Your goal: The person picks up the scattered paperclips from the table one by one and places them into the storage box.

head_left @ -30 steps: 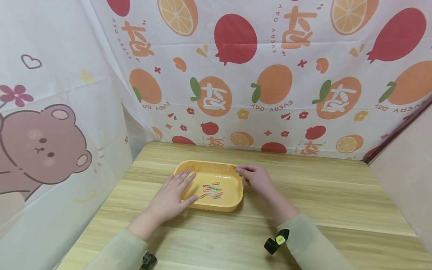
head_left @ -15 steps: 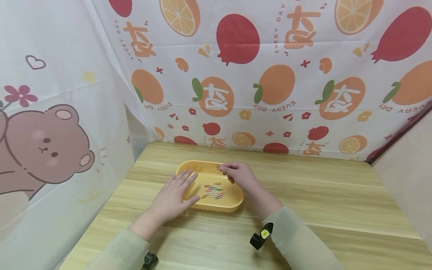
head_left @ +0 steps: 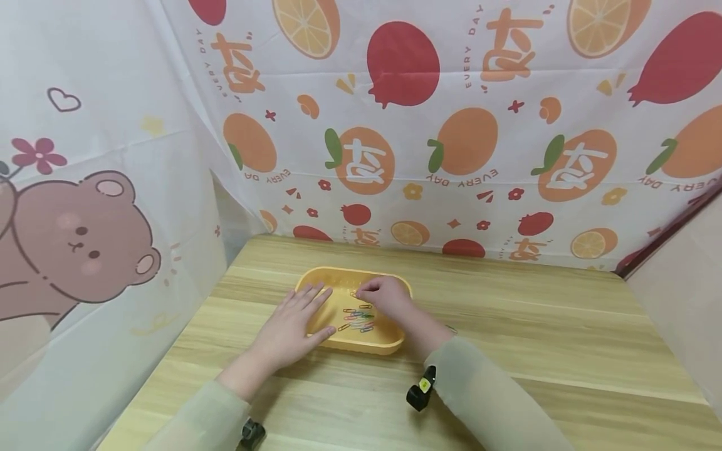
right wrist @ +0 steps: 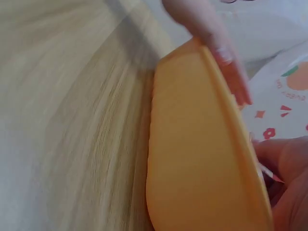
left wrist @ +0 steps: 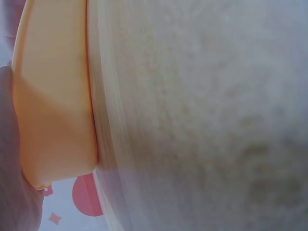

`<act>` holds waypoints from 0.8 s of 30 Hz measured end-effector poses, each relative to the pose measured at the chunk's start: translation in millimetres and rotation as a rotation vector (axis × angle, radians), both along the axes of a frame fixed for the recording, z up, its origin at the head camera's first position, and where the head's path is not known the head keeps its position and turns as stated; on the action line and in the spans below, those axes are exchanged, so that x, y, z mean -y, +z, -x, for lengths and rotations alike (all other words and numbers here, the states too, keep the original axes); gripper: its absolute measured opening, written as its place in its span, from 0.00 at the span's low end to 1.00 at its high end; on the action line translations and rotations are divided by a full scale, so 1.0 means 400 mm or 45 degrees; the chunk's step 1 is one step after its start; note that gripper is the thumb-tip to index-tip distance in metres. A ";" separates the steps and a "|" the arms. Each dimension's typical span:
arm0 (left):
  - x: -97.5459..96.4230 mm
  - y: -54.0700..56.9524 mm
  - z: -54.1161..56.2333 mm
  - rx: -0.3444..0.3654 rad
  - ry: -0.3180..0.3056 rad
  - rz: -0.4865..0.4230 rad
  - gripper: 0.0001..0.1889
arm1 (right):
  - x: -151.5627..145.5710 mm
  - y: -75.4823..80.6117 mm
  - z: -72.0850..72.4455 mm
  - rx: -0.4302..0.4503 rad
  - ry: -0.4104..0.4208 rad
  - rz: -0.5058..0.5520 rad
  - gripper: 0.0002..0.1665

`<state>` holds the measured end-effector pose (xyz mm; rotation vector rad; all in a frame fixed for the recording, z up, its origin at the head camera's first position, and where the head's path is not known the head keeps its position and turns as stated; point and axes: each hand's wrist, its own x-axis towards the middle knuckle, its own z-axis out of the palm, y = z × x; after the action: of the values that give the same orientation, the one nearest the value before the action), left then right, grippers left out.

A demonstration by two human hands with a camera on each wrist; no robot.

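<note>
A yellow tray stands on the table with several coloured paper clips heaped on its floor. My left hand rests over the tray's left side, fingers straight and spread, thumb along the front rim. Over the back of the tray, my right hand pinches a small orange-yellow paper clip between thumb and fingertips. In the right wrist view, the tray wall hides most of the right hand. The left wrist view shows the tray's outer wall beside the left hand.
Another paper clip lies on the wooden table, just past my right forearm. Behind the table hangs a fruit-print cloth, and a bear-print cloth hangs on the left.
My right hand has moved left from the tray's back right corner to over its inside, carrying the clip. The clip on the table has come into sight. My left hand stays put.
</note>
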<state>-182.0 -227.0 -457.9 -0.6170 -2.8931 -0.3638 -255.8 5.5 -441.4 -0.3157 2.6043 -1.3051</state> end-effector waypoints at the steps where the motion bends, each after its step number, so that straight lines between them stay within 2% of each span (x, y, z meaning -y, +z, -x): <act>1: 0.000 -0.001 0.000 0.001 0.001 0.001 0.41 | 0.003 -0.004 0.002 -0.037 0.014 -0.065 0.06; 5: -0.002 -0.004 -0.001 0.016 0.003 -0.003 0.41 | 0.013 -0.018 0.005 -0.137 0.052 -0.260 0.06; 12: -0.004 -0.008 -0.001 -0.006 -0.006 0.001 0.41 | 0.022 -0.029 0.005 -0.131 0.014 -0.446 0.09; 24: -0.002 -0.009 -0.005 -0.032 -0.001 -0.003 0.42 | 0.032 -0.032 0.004 -0.145 0.007 -0.536 0.10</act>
<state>-179.8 -226.0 -461.4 -0.6173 -2.8681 -0.3562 -257.5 -7.1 -454.2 -0.3293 2.8805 -0.7236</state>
